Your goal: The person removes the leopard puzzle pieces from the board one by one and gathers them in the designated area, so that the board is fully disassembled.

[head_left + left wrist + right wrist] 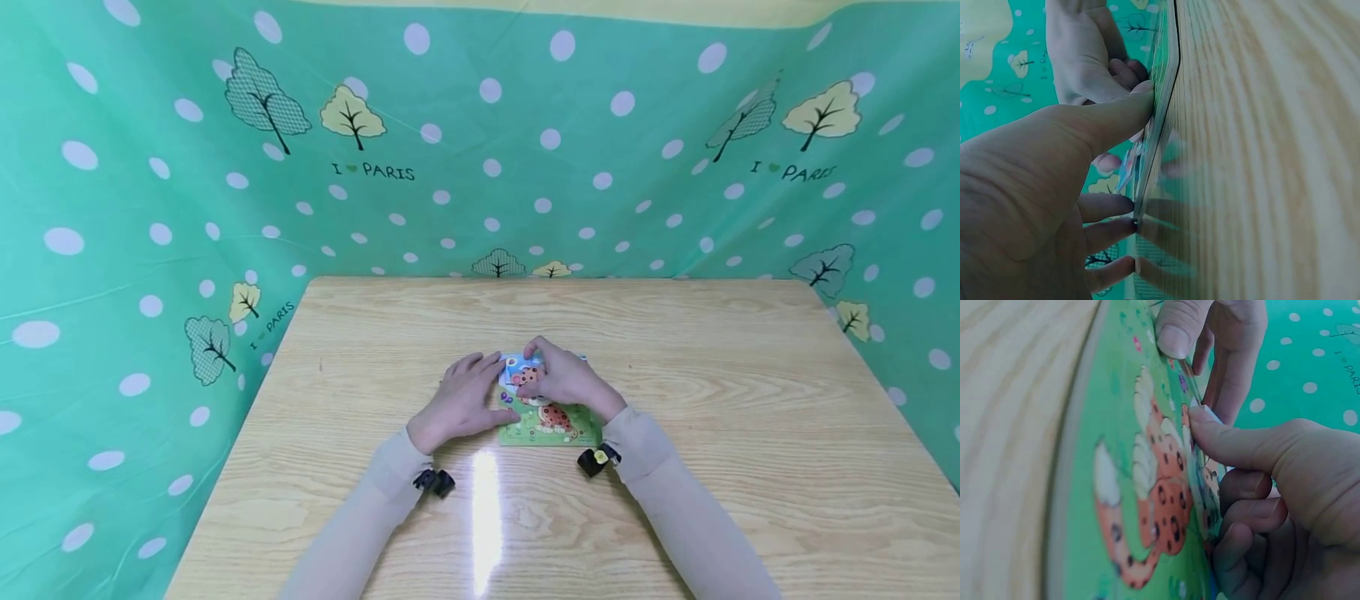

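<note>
A flat picture puzzle (525, 435) with a spotted leopard on green grass lies on the wooden table. My left hand (467, 398) rests at its left side. The left thumb presses on the puzzle's green surface (1082, 537), and the other fingers reach along the left edge with their tips at the table. Over the upper part, my right hand (564, 379) pinches a puzzle piece (527, 375) showing the leopard's face between thumb and fingers. In the left wrist view this piece (1125, 170) stands tilted off the board. The right hand covers the puzzle's upper right.
The light wooden table (735, 400) extends around the puzzle, with a bright glare strip (486, 517) in front. A green dotted curtain (525, 167) with printed trees hangs behind the table and along its sides.
</note>
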A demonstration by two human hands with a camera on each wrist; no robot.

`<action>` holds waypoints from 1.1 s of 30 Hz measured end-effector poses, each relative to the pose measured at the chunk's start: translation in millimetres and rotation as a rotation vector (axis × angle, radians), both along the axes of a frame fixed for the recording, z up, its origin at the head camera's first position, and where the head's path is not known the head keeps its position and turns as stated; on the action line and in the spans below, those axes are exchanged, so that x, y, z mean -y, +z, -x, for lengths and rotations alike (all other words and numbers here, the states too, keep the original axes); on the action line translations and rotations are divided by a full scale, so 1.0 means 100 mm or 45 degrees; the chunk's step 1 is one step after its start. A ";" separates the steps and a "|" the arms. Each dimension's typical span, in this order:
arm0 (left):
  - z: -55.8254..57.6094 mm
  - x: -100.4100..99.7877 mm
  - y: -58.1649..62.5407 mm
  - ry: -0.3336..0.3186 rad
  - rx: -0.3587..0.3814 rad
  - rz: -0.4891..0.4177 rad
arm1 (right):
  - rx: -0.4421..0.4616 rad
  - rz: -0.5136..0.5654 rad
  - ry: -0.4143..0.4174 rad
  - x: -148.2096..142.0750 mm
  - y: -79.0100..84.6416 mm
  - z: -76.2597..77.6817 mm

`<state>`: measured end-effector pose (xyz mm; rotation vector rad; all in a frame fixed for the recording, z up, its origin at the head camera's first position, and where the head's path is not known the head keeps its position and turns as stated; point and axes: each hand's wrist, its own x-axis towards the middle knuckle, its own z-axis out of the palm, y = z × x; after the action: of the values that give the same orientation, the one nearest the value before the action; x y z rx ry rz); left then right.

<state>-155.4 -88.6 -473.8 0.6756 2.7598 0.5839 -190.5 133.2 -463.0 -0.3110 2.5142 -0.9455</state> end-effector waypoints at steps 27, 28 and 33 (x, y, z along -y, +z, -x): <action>-0.01 0.02 0.00 0.000 0.001 -0.007 | -0.089 0.393 -0.226 -0.14 -0.15 0.01; -0.01 0.01 0.00 0.001 0.000 -0.008 | -0.066 0.411 -0.239 -0.15 -0.14 0.01; -0.01 0.01 0.00 0.001 -0.001 -0.003 | 0.025 0.504 -0.302 -0.19 -0.12 0.02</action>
<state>-154.6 -89.5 -473.6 0.6756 2.7604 0.5868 -192.6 152.0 -475.1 -0.1196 2.3672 -1.5361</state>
